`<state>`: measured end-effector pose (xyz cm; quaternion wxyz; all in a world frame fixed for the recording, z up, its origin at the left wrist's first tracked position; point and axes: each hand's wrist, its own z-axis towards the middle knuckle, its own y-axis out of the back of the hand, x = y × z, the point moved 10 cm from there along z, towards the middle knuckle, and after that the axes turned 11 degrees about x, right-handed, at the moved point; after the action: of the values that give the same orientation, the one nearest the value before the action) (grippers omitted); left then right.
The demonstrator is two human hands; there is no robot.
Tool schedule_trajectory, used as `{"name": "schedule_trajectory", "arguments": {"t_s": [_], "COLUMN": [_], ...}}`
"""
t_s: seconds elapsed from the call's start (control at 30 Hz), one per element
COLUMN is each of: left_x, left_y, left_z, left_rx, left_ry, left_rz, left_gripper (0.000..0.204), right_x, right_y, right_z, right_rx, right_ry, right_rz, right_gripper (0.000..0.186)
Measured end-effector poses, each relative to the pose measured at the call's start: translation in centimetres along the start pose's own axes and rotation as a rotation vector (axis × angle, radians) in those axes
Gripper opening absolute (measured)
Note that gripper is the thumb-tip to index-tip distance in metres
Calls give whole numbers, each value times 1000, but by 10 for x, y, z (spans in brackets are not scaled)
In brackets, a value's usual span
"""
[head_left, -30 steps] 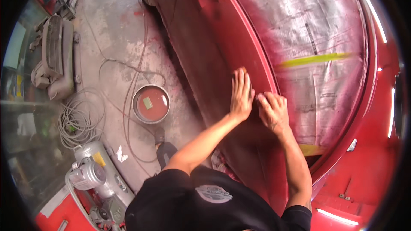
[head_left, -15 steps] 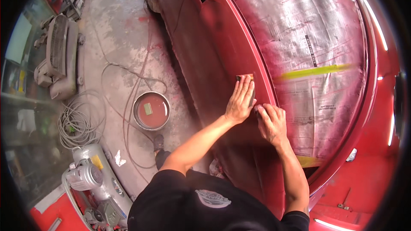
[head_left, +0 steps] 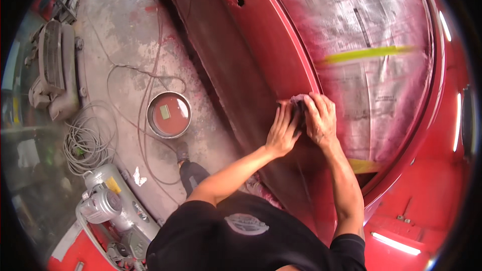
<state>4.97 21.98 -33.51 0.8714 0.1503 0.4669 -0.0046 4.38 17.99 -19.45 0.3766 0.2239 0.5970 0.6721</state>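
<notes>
My left hand (head_left: pixel 282 133) presses on the dark red car door (head_left: pixel 241 70), its fingers laid over a thin sanding pad. Only a dark edge of the pad shows past the fingers, so its shape is mostly hidden. Right beside it, my right hand (head_left: pixel 321 118) curls around a crumpled greyish-purple cloth (head_left: pixel 298 99), which touches the panel just below the window line. The two hands almost meet. Above them is the door's handle recess, with a dark hole. Silver, red-dusted masking paper (head_left: pixel 361 25) covers the window, crossed by yellow-green tape (head_left: pixel 369 55).
On the floor to the left stands a round basin (head_left: pixel 169 115) of reddish water with a pale green block in it. Hoses (head_left: pixel 143 135) trail past it to a coiled hose (head_left: pixel 90 140). An air compressor (head_left: pixel 113 206) and a removed bumper (head_left: pixel 55 70) lie farther left.
My right hand has moved up the panel and now shows the cloth. My left hand has slid slightly lower on the door. The whole view has shifted a little.
</notes>
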Motion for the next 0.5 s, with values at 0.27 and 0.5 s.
{"name": "schedule_trajectory", "arguments": {"t_s": [0.27, 0.5], "left_x": [171, 146], "left_y": [177, 45], "left_z": [168, 31], "left_rx": [-572, -414], "left_ry": [368, 472], "left_rz": [-148, -194], "left_gripper": [60, 62], "right_x": [-1, -1], "right_y": [-15, -14], "right_z": [8, 6], "right_rx": [46, 81], "right_ry": [25, 19], "right_rz": [-43, -59], "right_gripper": [61, 61]}}
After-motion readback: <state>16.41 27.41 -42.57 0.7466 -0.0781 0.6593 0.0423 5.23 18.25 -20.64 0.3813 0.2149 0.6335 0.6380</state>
